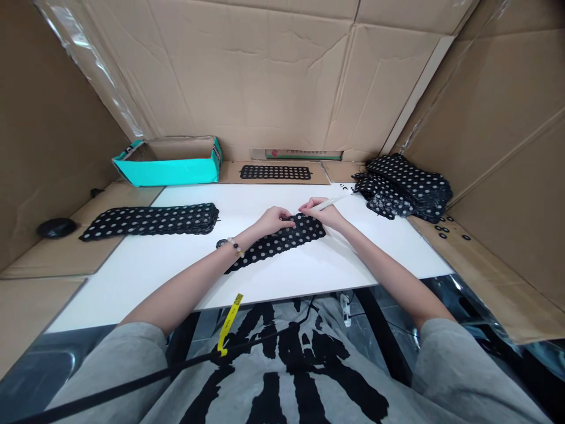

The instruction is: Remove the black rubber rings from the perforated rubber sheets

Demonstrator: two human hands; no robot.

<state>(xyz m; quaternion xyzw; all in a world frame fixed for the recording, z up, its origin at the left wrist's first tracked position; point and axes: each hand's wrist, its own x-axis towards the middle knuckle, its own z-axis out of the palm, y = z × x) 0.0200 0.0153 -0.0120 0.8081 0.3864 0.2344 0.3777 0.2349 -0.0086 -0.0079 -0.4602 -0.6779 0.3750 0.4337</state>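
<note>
A black sheet with rows of round pale dots or holes (pixel 269 245) lies slantwise on the white board in front of me. My left hand (pixel 277 220) rests at its upper edge, thumb and fingers closed on the sheet. Between the fingers of my right hand (pixel 321 211) is a slim white pen-like tool (pixel 331 201), its rear end pointing up to the right. The tool's tip is hidden by my fingers, close to the sheet's upper right corner. My left forearm covers part of the sheet's left end.
Similar sheets lie in a stack (pixel 152 221) at left and a pile (pixel 404 182) at right. One perforated sheet (pixel 276 172) lies flat at the back beside a turquoise box (pixel 170 172). Small black rings (pixel 442 228) are scattered at right. Cardboard walls (pixel 265 76) enclose the white board (pixel 282 277).
</note>
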